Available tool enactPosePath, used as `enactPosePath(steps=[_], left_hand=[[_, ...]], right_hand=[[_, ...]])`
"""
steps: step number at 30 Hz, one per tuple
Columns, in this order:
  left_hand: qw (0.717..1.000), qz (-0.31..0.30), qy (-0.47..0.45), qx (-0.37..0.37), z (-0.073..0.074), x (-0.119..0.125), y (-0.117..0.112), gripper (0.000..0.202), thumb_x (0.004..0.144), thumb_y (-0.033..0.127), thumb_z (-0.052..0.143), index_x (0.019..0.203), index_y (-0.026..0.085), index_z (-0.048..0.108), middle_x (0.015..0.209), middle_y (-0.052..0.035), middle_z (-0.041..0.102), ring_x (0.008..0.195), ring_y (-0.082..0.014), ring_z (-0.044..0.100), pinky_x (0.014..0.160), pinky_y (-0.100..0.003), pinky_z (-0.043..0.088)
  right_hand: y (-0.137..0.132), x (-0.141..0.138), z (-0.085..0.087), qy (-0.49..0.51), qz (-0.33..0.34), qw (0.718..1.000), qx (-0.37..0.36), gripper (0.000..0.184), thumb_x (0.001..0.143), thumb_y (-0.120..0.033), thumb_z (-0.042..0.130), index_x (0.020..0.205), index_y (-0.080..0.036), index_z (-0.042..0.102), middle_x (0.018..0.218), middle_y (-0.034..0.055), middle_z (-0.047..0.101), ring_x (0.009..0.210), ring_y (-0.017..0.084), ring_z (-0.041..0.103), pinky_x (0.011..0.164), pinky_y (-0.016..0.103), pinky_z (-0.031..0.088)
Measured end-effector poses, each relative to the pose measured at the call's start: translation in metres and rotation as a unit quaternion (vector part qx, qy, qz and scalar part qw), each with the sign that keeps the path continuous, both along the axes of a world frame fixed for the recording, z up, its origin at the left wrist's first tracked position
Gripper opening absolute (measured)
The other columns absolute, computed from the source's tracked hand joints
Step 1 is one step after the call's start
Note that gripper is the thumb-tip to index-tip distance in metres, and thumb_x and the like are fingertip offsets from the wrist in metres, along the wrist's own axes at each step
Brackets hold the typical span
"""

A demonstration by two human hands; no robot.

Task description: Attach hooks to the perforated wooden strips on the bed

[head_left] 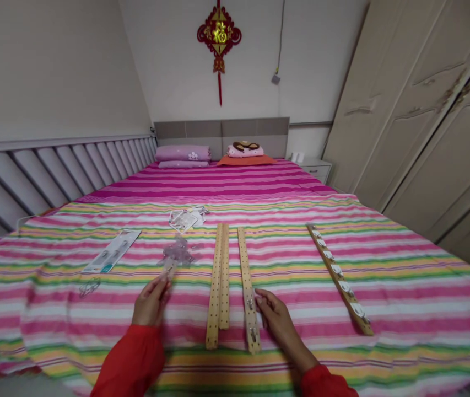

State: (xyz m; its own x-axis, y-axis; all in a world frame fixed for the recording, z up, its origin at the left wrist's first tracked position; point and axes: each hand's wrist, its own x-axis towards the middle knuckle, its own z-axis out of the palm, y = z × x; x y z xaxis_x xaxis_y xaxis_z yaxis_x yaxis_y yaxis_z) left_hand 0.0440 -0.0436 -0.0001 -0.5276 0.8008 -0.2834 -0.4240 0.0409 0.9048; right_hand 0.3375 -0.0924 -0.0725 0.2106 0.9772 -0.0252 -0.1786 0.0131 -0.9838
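My left hand [151, 300] is closed in a pinch at the near edge of a small heap of translucent, purplish-grey pieces [179, 251]. The small thing at its fingertips has a metallic glint, too small to name. My right hand [276, 317] lies beside a narrow wooden strip with rows of holes [244, 264], its fingertips at the strip's right edge and its fingers loosely apart. Two small metal hooks [251, 317] sit on the near end of that strip. Just left of it, two more perforated wooden strips [215, 298] lie side by side.
On the striped bedspread [292, 248], a wooden strip carrying several white pieces [337, 270] lies at right. A blister card [114, 251] and thin wire-like loops [90, 286] lie at left. Card packaging [188, 219] rests farther back. A bed rail [53, 171] and wardrobe [416, 121] flank the bed.
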Motion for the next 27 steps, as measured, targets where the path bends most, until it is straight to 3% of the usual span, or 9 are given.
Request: enactPosePath(steps=[4,8,13,20,24,27], left_hand=[[0.992,-0.084,-0.088,0.015,0.013,0.044,-0.026,0.015,0.065,0.004,0.069,0.075,0.014,0.066,0.066,0.0003,0.066,0.057,-0.0057,0.060,0.051,-0.012,0.048],[0.978,-0.149,-0.141,0.043,0.017,0.078,-0.040,0.018,0.063,0.003,0.071,0.078,0.014,0.067,0.072,-0.0015,0.068,0.061,-0.0082,0.063,0.054,-0.015,0.052],[0.955,-0.209,-0.199,0.070,0.011,0.109,-0.044,0.021,0.063,0.007,0.074,0.083,0.014,0.069,0.076,-0.0034,0.068,0.062,-0.0085,0.061,0.053,-0.015,0.051],[0.949,-0.239,-0.206,0.011,0.006,0.153,-0.050,0.024,0.062,0.007,0.075,0.084,0.015,0.072,0.073,-0.0023,0.067,0.059,-0.0056,0.058,0.053,-0.013,0.047],[0.930,-0.306,-0.201,0.023,-0.002,0.166,-0.053,0.033,0.057,0.023,0.082,0.088,0.015,0.073,0.073,-0.0024,0.067,0.061,-0.0061,0.056,0.053,-0.013,0.043],[0.930,-0.323,-0.173,0.028,-0.006,0.169,-0.053,0.039,0.054,0.029,0.084,0.089,0.015,0.074,0.074,-0.0036,0.067,0.061,-0.0074,0.055,0.054,-0.016,0.042]], right_hand=[[0.000,0.002,0.003,0.041,0.033,0.998,-0.031,0.048,0.062,-0.054,0.072,0.091,-0.016,0.067,0.057,-0.0021,0.060,0.033,0.007,0.040,0.034,0.021,0.028],[0.001,0.003,0.006,0.060,0.035,0.997,-0.036,0.044,0.063,-0.052,0.072,0.086,-0.015,0.066,0.055,-0.0035,0.058,0.030,0.006,0.038,0.032,0.019,0.024],[-0.005,-0.003,0.026,0.063,0.032,0.997,0.002,0.040,0.064,-0.051,0.073,0.079,-0.014,0.068,0.055,-0.0032,0.057,0.034,0.005,0.037,0.034,0.019,0.025],[-0.014,-0.010,0.075,0.080,0.030,0.995,0.053,0.039,0.059,-0.048,0.079,0.079,-0.016,0.069,0.049,-0.0051,0.054,0.041,0.007,0.042,0.040,0.019,0.031],[-0.014,-0.010,0.081,0.090,0.022,0.995,0.042,0.040,0.056,-0.048,0.080,0.076,-0.016,0.068,0.049,-0.0036,0.057,0.041,0.008,0.045,0.040,0.020,0.034],[-0.012,-0.009,0.078,0.096,0.024,0.994,0.040,0.038,0.057,-0.048,0.079,0.072,-0.015,0.067,0.047,-0.0036,0.056,0.040,0.009,0.046,0.040,0.020,0.036]])
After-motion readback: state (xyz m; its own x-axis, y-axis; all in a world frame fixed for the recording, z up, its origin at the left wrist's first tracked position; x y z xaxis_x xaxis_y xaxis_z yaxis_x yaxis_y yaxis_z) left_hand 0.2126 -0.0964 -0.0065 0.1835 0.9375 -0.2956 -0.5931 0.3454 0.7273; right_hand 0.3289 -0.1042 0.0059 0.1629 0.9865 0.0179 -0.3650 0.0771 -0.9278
